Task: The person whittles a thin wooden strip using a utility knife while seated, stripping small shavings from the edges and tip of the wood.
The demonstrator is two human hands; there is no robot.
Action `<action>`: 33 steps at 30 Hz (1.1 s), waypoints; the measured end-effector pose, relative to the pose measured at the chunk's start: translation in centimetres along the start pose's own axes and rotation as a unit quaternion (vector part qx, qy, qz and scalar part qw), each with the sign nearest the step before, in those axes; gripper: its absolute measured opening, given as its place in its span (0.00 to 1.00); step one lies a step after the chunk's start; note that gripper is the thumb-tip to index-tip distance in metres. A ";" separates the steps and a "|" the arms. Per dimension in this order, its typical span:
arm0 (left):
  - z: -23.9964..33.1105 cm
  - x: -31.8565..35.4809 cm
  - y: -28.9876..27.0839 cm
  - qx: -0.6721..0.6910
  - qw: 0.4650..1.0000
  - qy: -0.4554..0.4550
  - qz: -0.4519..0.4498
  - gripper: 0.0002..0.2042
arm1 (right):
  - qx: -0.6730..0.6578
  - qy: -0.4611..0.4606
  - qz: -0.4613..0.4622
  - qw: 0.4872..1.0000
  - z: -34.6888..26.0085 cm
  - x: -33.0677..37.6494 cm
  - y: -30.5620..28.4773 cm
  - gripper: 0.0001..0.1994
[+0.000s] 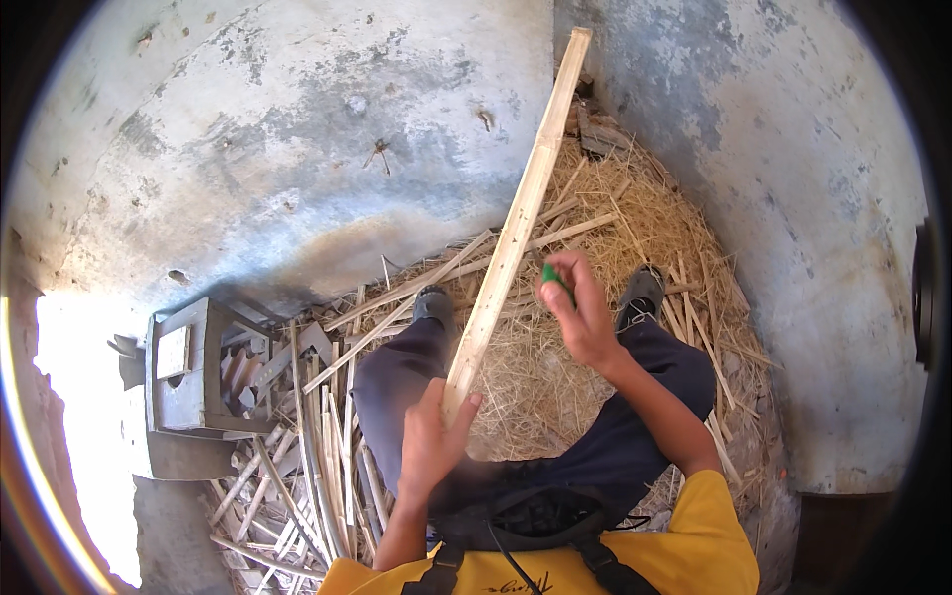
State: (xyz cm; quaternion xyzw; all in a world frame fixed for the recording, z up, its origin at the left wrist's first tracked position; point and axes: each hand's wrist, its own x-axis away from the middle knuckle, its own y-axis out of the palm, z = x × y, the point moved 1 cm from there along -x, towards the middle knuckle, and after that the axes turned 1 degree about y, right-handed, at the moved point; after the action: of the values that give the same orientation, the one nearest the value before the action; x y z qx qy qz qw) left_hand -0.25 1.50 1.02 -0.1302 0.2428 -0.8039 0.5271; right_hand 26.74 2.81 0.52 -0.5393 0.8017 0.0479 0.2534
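My left hand [434, 436] is closed around the lower end of a long, pale split bamboo strip [516, 233]. The strip slants up and away to the right, with joints and small dark spots along its face. Just right of its middle, my right hand [580, 312] is closed on a small green-handled tool [555, 281]. The tool's working end is too thin and blurred to make out, and I cannot tell whether it touches the strip.
Shavings [531, 397] cover the floor between my legs and pile toward the corner. Bamboo strips [332, 446] lie heaped at the left, beside a grey wooden box [188, 367]. Worn plaster walls [297, 119] meet ahead. Dark shoes [640, 296] rest among the scraps.
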 end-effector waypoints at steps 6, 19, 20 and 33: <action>0.2 -0.5 -0.5 0.042 0.999 -0.017 -0.007 0.16 | 0.117 -0.133 -0.139 0.974 -1.5 3.3 2.3 0.16; 1.5 -0.9 -1.2 0.064 0.998 0.008 -0.020 0.14 | 0.174 -0.184 -0.130 0.959 -2.2 4.0 3.6 0.14; 1.5 -0.9 -1.2 0.070 0.997 0.005 -0.026 0.14 | 0.179 -0.185 -0.128 0.958 -2.3 4.1 3.6 0.14; 0.9 -0.4 -0.8 0.050 0.999 0.010 -0.012 0.15 | 0.197 -0.189 -0.113 0.955 -2.5 3.9 3.6 0.13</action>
State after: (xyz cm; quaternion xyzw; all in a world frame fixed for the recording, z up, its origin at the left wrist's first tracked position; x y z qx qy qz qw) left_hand -0.27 1.93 2.17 -0.0989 0.2058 -0.8226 0.5207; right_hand 21.51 0.15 0.17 -0.5470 0.6664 -0.0387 0.5051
